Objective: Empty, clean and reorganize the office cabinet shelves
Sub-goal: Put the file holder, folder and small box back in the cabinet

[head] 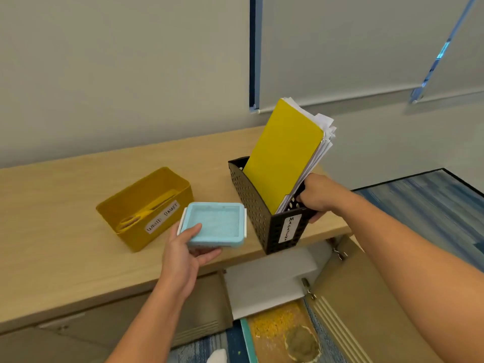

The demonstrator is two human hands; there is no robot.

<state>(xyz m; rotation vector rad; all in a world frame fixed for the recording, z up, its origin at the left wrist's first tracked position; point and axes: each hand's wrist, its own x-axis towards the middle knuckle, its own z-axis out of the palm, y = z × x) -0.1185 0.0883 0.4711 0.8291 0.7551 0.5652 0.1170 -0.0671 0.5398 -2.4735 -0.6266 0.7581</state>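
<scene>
While both hands are occupied, head view lists: left hand [183, 254] grasping pale blue lidded box [214, 225] over cabinet top [65, 205]; right hand [314, 197] gripping black magazine holder [262, 213] at the front edge. Risk: top-heavy yellow folder [282, 153] and papers tip it off.

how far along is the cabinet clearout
Still emptying, it seems. A yellow plastic basket already sits on the wooden cabinet top. In hand: left hand holds a light-blue lidded box, right hand grips the black perforated magazine holder. No cleaning or reorganizing visible yet.
</scene>
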